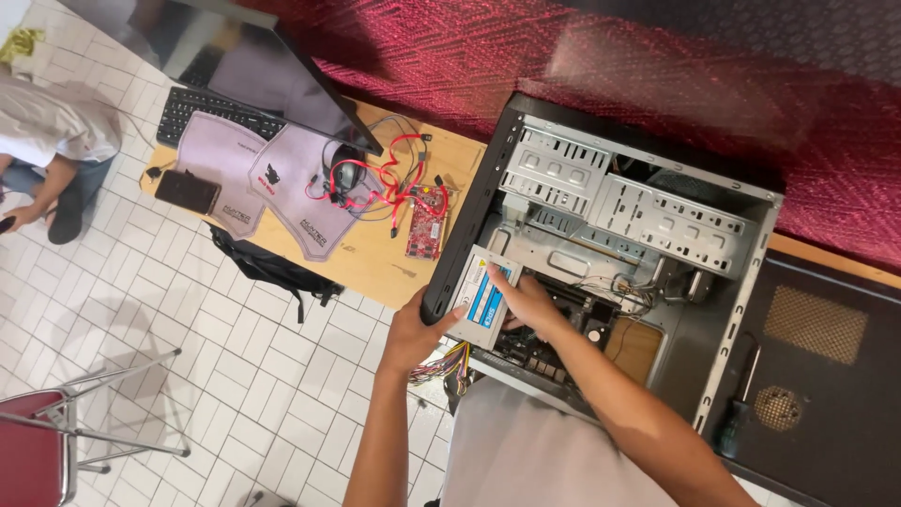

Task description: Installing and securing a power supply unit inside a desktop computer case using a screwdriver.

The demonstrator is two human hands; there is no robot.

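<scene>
Hands on power supply at open computer case

Chair [38,451] with red seat and metal frame at far left, on white tiled floor [235,376]. Higher up at left edge, another person [47,131] crouched in a light shirt, well apart from the work. Wooden table [375,263] next, carrying black keyboard [211,111], dark monitor [244,56] tilted over it, two grey mouse mats [272,183], a dark phone [187,191] lying on the left mat. Red cables [375,183] tangled near the table's middle, beside a red circuit board [424,225]. Black bag [267,268] hanging below the table's edge.

Left hand [413,329] clasped on the black front edge of the computer case [657,310], grip narrow, thumb against the case wall. Power supply [483,299], a grey metal box with a white and blue label, sitting at the case's near left corner, partly inside. Coloured wire bundle [441,361] trailing from below it. Right hand [530,302] laid on the power supply's right side, fingers curled around it, grip holding the box.

Case lying open on its side, bare metal drive bays [629,202] above, motherboard [563,329] underneath the right hand. Screwdriver [737,413] with dark handle just right of the case, on a black side panel [826,376]. Red patterned cloth [563,56] across the top.
</scene>
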